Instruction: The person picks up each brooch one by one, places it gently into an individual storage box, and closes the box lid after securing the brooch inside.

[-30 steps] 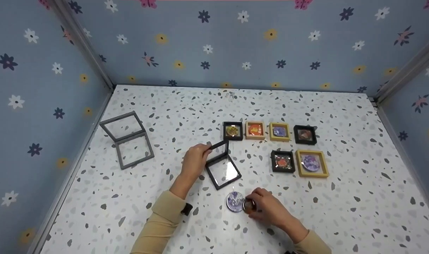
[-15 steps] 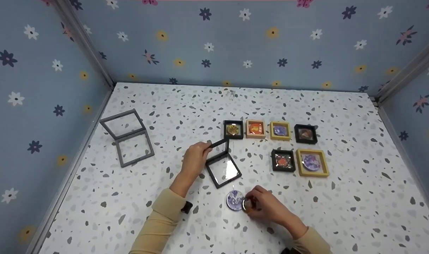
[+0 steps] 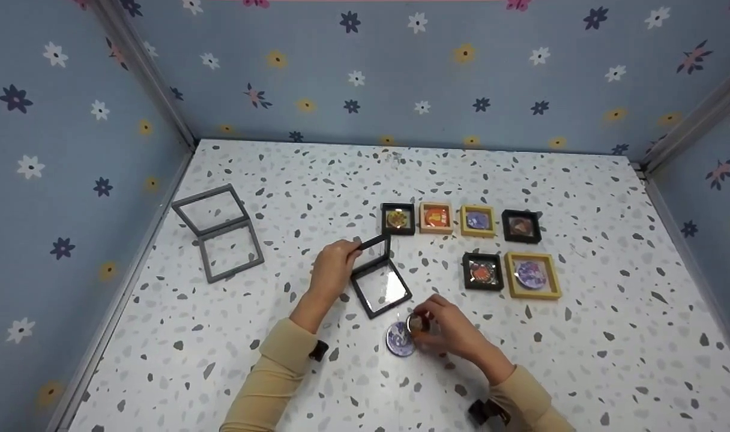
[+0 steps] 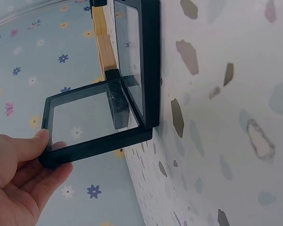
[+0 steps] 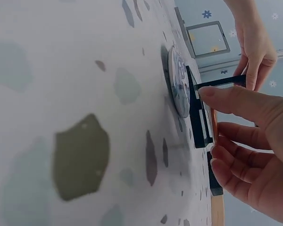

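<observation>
My left hand [image 3: 331, 267] pinches the corner of the raised lid [image 4: 96, 143] of a black hinged display frame [image 3: 391, 306] with clear panels. The frame's lower half lies on the table, nothing on its panel. In the left wrist view, thumb and fingers grip the lid's corner. Just nearer than the frame, my right hand [image 3: 455, 330] holds a small round badge [image 3: 415, 324], brown and orange with a shiny rim, tilted on edge above the table. In the right wrist view only its orange edge [image 5: 214, 123] shows between thumb and fingers. Beside it lies a larger purple badge [image 3: 399, 339], flat on the table.
A grey hinged frame [image 3: 237, 270] stands open at the left. Several small boxed frames, such as a black one [image 3: 398, 219], an orange one [image 3: 435, 218] and a yellow one [image 3: 533, 275], each holding a round badge, lie at the right. Patterned walls [image 3: 389, 66] enclose the table.
My right hand has lifted the small badge and moved it slightly away from me and left, towards the black frame. My left hand still holds the lid in place.
</observation>
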Motion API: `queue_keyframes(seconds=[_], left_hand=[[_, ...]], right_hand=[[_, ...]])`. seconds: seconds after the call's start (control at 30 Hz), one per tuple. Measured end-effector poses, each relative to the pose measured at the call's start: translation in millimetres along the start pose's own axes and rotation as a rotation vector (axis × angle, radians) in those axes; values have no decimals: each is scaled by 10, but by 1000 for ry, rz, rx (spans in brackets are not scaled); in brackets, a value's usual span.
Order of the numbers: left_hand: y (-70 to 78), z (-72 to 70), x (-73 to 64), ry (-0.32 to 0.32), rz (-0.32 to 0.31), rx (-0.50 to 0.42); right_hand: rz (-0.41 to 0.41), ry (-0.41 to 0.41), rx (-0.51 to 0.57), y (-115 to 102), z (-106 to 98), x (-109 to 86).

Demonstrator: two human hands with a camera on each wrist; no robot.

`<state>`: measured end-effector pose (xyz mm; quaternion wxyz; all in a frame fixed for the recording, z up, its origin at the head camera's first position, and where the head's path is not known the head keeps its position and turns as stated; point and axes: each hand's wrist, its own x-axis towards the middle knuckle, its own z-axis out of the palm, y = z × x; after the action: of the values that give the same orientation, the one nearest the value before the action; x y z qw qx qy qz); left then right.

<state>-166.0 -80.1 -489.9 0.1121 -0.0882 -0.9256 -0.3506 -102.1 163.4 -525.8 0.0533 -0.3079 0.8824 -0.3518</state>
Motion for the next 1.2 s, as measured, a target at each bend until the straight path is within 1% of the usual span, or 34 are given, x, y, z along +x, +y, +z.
queue_keyframes(seconds=[0.1,0.17,0.33,0.57,0.73,0.9,1.2], left_hand=[[1,-3,5,-2,8,0],[4,-7,6,1,18,1],[6,-4,2,12,34,-5],[5,-8,1,12,37,-6],[1,-7,4,24,56,0],[3,-13,-1,22,68,1],[8,-12,-12,21,62,-4]], right_hand=[[-37,47,5,0,6,83],[-47,60,21,-5,7,144],[-18,57,17,-28,21,296],[21,84,-28,-60,76,491],[38,96,-70,-62,113,625],[46,77,-115,-57,138,744],[96,17,-125,-80,157,892]])
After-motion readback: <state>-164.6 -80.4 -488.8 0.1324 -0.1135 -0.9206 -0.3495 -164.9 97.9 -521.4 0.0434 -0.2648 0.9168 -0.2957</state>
